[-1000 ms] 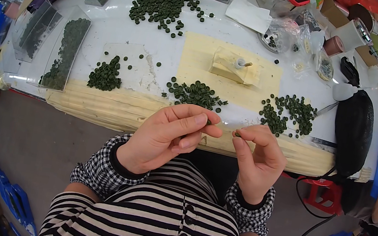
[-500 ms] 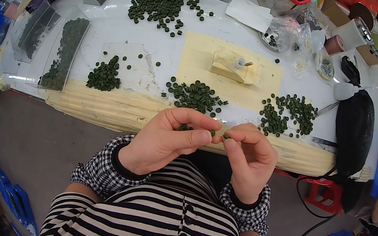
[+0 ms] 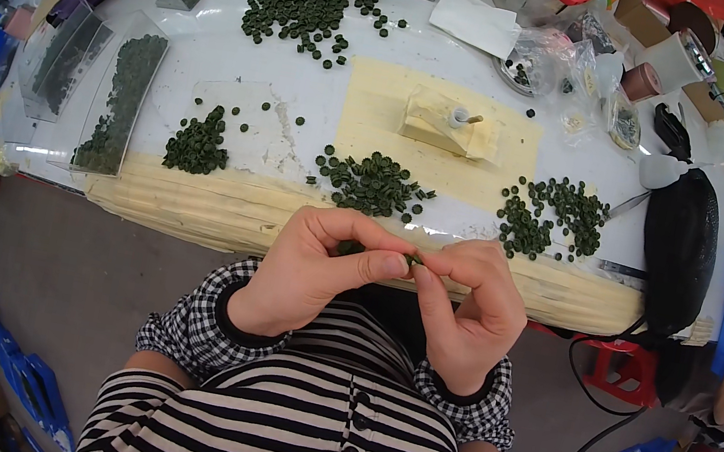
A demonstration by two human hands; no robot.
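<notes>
Green bead (image 3: 414, 260) pinched between left hand (image 3: 316, 266) and right hand (image 3: 469, 308), fingers curled tight. More beads (image 3: 371, 183) heaped on table (image 3: 244, 70) just beyond.

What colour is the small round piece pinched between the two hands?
Dark green, like the piles on the table; the small round piece shows only in the head view, mostly hidden by fingertips.
</notes>
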